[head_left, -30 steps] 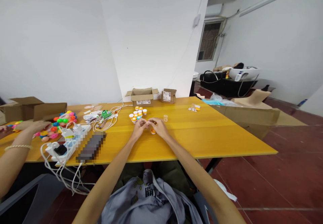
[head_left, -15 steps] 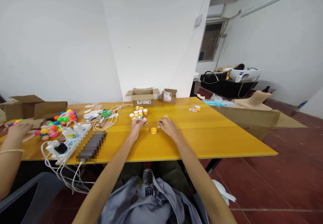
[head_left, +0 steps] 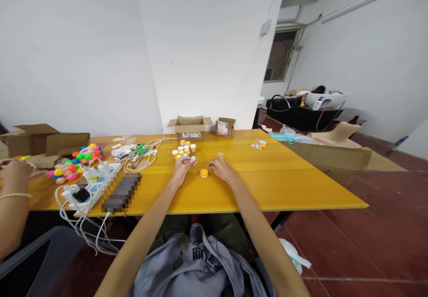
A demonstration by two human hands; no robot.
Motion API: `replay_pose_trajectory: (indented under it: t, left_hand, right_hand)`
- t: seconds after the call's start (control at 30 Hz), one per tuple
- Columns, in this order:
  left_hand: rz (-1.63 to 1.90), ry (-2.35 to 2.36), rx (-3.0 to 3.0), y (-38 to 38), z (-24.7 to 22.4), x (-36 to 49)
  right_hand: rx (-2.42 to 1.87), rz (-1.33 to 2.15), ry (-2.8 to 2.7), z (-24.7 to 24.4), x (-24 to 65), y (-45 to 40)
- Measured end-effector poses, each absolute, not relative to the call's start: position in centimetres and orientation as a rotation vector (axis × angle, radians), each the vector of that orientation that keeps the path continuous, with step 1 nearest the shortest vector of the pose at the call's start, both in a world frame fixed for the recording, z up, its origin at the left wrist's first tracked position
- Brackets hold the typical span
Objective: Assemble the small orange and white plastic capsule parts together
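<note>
My left hand (head_left: 181,168) pinches a small white piece with dark marks (head_left: 193,158) between thumb and fingertips, just above the table. To its right my right hand (head_left: 221,168) has its fingers drawn together; what they hold, if anything, is too small to make out. On the table between the hands, a little nearer to me, lies a round orange-and-white piece (head_left: 203,173). Behind my left hand stands a cluster of several small round white-and-orange pieces (head_left: 183,148). A pale, see-through flat piece (head_left: 220,154) lies just beyond my right hand.
Two cardboard boxes (head_left: 189,132) stand against the wall. Small pieces (head_left: 258,144) lie at the back right. To the left are a green circuit board (head_left: 141,149), white cables, a power strip (head_left: 106,177), colourful balls (head_left: 72,168) and a co-worker's hand (head_left: 15,172).
The small white piece by my right fingertips no longer shows. My left hand has turned its piece slightly. The co-worker's hand at the far left has moved left.
</note>
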State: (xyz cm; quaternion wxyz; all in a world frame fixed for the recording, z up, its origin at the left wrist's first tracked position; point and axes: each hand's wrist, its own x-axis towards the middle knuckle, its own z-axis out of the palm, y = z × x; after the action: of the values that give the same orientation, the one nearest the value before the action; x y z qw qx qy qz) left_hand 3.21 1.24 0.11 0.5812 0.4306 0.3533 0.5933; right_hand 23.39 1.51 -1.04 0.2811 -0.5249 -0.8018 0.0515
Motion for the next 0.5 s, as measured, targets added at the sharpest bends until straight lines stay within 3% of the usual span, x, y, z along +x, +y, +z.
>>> replay_pose_trajectory:
  t: [0.23, 0.5]
  left_hand:
    - [1.366, 0.83, 1.011, 1.3, -0.1, 3.1]
    - [1.332, 0.811, 1.015, 1.3, -0.1, 3.1]
  right_hand:
    - [-1.367, 0.146, -1.915, -1.8, 23.4, 2.2]
    - [-1.163, 0.38, -1.676, -1.7, 22.7, 3.2]
